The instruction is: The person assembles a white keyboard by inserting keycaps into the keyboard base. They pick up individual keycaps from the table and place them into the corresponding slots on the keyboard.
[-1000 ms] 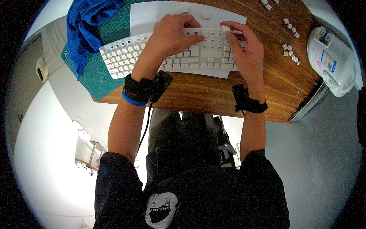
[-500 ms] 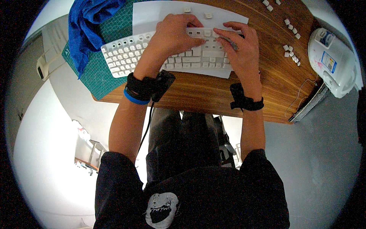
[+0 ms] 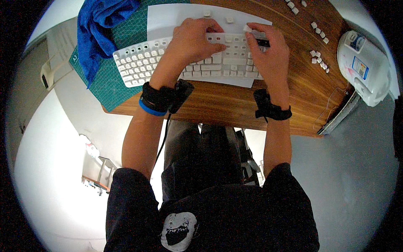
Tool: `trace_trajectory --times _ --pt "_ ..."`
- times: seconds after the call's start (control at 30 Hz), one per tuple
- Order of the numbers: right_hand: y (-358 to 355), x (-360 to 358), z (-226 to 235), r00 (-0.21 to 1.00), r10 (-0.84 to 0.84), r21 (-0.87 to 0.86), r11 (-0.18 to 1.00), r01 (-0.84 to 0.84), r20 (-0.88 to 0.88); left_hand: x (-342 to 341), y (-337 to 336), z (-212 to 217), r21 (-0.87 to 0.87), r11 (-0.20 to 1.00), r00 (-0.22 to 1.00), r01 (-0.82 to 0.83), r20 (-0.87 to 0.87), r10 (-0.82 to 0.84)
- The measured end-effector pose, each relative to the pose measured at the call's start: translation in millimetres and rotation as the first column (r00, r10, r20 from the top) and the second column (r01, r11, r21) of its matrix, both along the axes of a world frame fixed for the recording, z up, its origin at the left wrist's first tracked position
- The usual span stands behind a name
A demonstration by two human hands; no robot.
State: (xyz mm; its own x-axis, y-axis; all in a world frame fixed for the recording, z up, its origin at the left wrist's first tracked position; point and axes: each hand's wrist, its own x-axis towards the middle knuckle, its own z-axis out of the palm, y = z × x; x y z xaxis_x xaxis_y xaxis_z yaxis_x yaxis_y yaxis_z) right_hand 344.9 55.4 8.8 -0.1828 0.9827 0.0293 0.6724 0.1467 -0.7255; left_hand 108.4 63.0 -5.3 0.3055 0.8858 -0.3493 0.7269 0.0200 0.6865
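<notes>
A white keyboard (image 3: 140, 63) lies across the desk with several switch sockets along its far and right parts bare of keycaps. My left hand (image 3: 191, 40) grips its far edge, fingers curled over the edge and thumb on top. Above the keyboard's right end, my right hand (image 3: 270, 48) pinches a white keycap (image 3: 247, 28) between thumb and index finger. A small dark object (image 3: 263, 43) shows under the curled fingers of that hand; its kind is unclear. Two loose keycaps, one (image 3: 207, 14) left of the other (image 3: 229, 19), lie on white paper (image 3: 168, 17) beyond the keyboard.
More loose keycaps (image 3: 317, 30) lie in short rows on the right of the wooden desk (image 3: 294, 88). A white plastic appliance (image 3: 363, 67) stands at the right edge. At the left, a blue cloth (image 3: 94, 33) rests on a green cutting mat (image 3: 103, 84).
My right hand has lifted slightly off the keys, and a white keycap now shows between its thumb and index finger. The left hand stays at the keyboard's far edge.
</notes>
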Motion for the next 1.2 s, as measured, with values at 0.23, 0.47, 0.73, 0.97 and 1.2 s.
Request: trace_trajectory --times 0.23,0.47,0.73,0.97,1.2 --pt "-7 6 6 0.975 0.187 0.098 0.975 -0.199 0.123 -1 -2 -3 0.048 0.999 1.000 0.002 -0.005 -0.002" --pt "-6 2 -4 0.965 0.211 0.122 0.965 -0.231 0.158 -2 -3 -9 0.102 0.995 1.000 0.022 -0.012 -0.021" --pt "-6 -8 -3 0.961 0.177 0.115 0.972 -0.204 0.213 13 -4 3 0.002 0.994 0.987 -0.105 -0.125 0.104" --pt "-4 -7 -3 0.958 0.186 0.082 0.975 -0.208 0.217 26 -15 -5 0.157 0.969 0.966 -0.190 -0.148 0.213" --pt "-6 -8 -7 0.931 0.224 0.044 0.968 -0.247 0.287 27 -15 -6 0.130 0.972 0.964 -0.197 -0.153 0.216"
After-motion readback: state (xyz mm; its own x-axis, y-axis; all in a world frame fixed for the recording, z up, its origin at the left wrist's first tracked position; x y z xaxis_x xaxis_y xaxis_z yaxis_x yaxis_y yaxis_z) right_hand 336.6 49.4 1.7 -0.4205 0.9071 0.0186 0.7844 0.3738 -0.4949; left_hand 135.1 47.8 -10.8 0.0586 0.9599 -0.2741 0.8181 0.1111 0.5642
